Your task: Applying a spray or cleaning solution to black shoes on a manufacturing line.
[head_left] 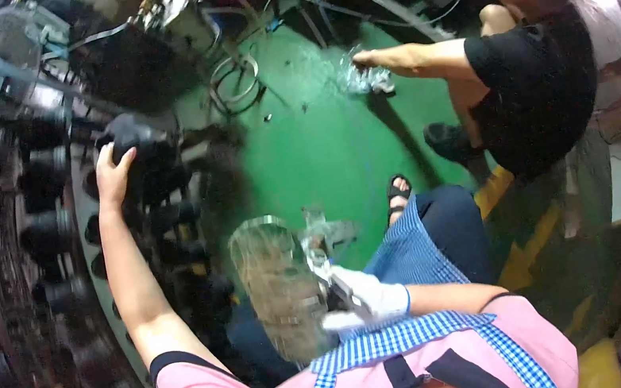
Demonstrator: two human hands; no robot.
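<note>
My bare left hand [112, 175] reaches out to the rack, thumb and fingers curled on the near edge of a dark rounded thing [131, 131]. Blur hides what kind of thing that is. A white glove covers my right hand [372, 295], held low in front of my body. Its fingers close around the dark grip of a silvery metal tool [320, 261], whose far end is smeared by motion. Beside the tool, near my knees, is a beige, see-through, rounded long object [271, 280], too blurred to name.
Along the left stands a metal rack [77, 189] with rows of dark rounded pieces. Far ahead, hoses [237, 80] and machine parts lie about the green floor [318, 136]. At the right a person in black [529, 73] crouches, a hand at clear plastic [365, 77].
</note>
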